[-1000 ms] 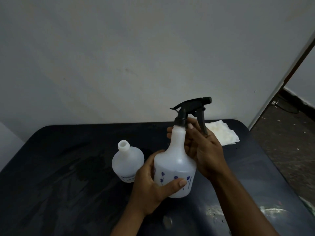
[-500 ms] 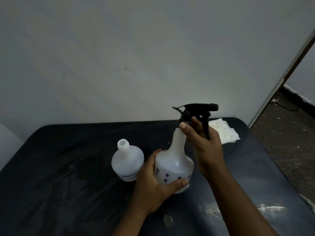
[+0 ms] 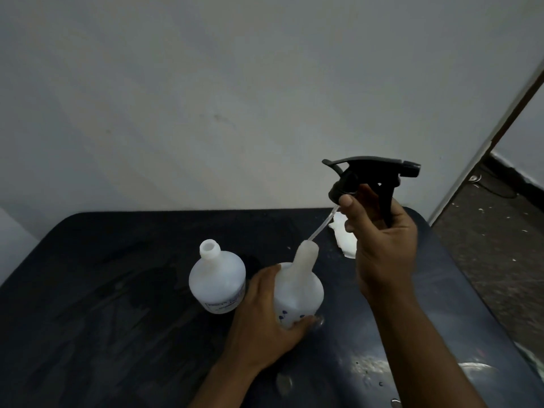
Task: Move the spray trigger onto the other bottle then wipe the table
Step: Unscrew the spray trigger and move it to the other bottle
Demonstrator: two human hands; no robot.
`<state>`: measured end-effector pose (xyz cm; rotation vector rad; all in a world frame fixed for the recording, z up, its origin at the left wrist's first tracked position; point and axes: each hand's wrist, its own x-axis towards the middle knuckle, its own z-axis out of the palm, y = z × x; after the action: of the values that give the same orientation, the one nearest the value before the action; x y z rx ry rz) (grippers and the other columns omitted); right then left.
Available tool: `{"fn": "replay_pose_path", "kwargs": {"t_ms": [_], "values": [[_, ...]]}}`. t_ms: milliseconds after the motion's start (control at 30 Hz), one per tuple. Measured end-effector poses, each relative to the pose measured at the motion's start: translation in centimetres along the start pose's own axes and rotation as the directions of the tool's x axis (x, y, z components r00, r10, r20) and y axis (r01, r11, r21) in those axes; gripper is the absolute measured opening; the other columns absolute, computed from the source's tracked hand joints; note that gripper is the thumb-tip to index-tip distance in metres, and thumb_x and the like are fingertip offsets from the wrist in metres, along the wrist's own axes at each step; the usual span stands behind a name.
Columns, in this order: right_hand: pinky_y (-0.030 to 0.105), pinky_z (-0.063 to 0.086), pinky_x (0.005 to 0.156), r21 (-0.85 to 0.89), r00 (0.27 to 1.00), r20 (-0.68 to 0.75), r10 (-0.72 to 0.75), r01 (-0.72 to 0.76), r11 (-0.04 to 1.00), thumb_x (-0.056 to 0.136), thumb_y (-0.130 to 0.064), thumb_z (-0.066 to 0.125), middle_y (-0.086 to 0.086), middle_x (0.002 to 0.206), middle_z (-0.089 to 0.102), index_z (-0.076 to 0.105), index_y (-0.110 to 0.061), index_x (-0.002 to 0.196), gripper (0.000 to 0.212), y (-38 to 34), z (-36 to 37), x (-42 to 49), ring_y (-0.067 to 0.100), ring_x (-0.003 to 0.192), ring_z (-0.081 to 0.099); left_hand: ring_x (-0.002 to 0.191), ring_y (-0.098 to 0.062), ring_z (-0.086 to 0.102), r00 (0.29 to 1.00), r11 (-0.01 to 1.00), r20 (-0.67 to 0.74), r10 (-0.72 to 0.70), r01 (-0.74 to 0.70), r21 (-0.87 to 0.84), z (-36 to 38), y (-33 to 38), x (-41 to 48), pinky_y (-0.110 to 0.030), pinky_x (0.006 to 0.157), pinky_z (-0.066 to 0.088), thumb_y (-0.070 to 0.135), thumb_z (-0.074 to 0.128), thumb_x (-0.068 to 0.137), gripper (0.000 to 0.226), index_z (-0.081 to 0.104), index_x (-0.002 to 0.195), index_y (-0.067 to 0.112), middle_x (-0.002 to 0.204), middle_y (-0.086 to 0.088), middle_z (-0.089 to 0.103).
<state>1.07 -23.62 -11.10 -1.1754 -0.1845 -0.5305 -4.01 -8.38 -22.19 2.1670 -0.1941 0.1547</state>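
Observation:
My right hand (image 3: 382, 242) grips the black spray trigger (image 3: 371, 178), raised above and to the right of the white flower-printed bottle (image 3: 300, 287). The trigger's thin clear dip tube (image 3: 322, 223) still runs down into that bottle's open neck. My left hand (image 3: 265, 328) is wrapped around the lower body of the flower-printed bottle, which stands on the dark table (image 3: 117, 334). A second white bottle (image 3: 217, 281) with an open neck and a label stands just left of it, untouched.
A white cloth (image 3: 344, 237) lies at the table's back right, partly hidden behind my right hand. Water drops and wet patches glint on the table's front right. A pale wall rises behind; the floor drops off to the right.
The trigger has come off the flower-printed bottle: my right hand lifted it up and right, drawing the dip tube partly out. My left hand kept holding the bottle on the table.

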Motion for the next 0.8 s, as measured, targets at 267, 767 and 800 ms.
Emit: {"fn": "replay_pose_path", "kwargs": {"t_ms": [267,767,800], "values": [[0.021,0.057,0.072,-0.146,0.975,0.163,-0.151,0.175,0.974,0.080,-0.021,0.073,-0.018,0.094,0.076,0.069,-0.027,0.101,0.023,-1.0,0.2,-0.1,0.005,0.090,0.072,0.130,0.001,0.032,0.996,0.983,-0.064,-0.066,0.076,0.167,0.9,-0.7,0.3,-0.020,0.109,0.029,0.062,0.076,0.062,0.095,0.030,0.140,0.035,0.145,0.016,0.034],[0.028,0.060,0.069,-0.067,0.985,0.171,-0.039,0.051,0.996,0.083,-0.024,0.066,-0.011,0.099,0.077,0.069,-0.027,0.103,0.021,-0.7,0.3,-0.3,0.013,0.098,0.073,0.070,0.002,0.054,0.807,0.945,-0.494,0.323,-0.247,0.215,-7.1,2.5,-2.0,-0.007,0.062,0.039,0.040,0.069,0.081,0.021,0.065,0.082,0.019,0.083,0.014,0.059],[0.028,0.060,0.069,-0.062,0.987,0.159,-0.031,0.042,0.997,0.082,-0.024,0.067,-0.011,0.098,0.077,0.070,-0.028,0.101,0.020,-0.6,0.4,-0.3,0.013,0.097,0.073,0.066,-0.002,0.053,0.775,0.962,-0.571,0.272,-0.213,0.170,-8.3,1.9,-1.9,-0.010,0.056,0.038,0.043,0.067,0.081,0.024,0.064,0.082,0.019,0.083,0.013,0.058]]}}
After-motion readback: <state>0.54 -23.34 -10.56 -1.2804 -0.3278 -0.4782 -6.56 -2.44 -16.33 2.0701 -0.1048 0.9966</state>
